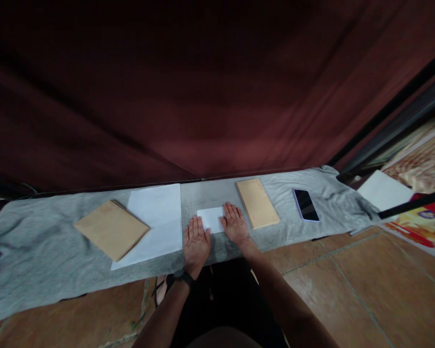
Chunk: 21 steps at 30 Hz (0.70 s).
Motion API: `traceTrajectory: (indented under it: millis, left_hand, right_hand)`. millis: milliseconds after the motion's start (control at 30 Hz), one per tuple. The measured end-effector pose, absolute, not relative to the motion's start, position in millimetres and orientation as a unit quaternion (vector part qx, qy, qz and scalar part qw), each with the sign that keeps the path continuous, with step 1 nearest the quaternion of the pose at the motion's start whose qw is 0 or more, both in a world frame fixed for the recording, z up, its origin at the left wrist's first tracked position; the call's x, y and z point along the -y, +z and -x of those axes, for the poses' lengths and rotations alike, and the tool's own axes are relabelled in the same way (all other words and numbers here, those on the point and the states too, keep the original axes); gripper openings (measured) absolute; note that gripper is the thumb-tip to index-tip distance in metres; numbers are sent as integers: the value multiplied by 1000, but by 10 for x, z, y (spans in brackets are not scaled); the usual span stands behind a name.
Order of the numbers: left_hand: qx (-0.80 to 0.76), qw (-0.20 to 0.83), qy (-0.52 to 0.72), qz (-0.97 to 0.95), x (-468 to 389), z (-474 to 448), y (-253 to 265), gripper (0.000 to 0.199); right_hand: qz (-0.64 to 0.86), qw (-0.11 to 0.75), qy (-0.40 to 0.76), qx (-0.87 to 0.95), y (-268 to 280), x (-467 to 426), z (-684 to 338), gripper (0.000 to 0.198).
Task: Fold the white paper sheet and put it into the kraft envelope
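The person's left hand [196, 244] and right hand [234, 224] lie flat, fingers extended, gripping nothing; they rest at the left and right edges of a small white paper [213, 220] between them. Whether it is folded cannot be told. Uneven pressure from the two palms could skew or crease it, and the soft, rumpled cloth on the bench [39, 246] could slide or dent beneath it. Just right of the right hand, a brown envelope stack [258, 203] could be knocked askew by a sideways sweep. To the left, brown envelopes [110, 229] overlap a large white sheet [159, 222]; tugging that sheet might drag them along. Farther right, a phone [306, 205] might shift if the cloth were pulled.
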<state>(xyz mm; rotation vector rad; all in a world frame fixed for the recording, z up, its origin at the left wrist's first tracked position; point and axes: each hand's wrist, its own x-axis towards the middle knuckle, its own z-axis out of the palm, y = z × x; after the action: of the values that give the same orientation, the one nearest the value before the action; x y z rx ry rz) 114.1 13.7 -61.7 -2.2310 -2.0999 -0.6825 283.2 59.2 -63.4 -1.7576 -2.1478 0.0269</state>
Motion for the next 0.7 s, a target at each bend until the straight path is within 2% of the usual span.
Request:
traceTrajectory:
  millis: [433,700]
  left_hand:
    - [660,-11,-243,711,-95,-1072,-627,57]
    - [682,-122,-296,658,-201,-1074,-441,50]
  right_hand:
    - [577,184,1,795,-670,-102,-2661,55]
    - [602,178,10,778,-647,-106,-2628,56]
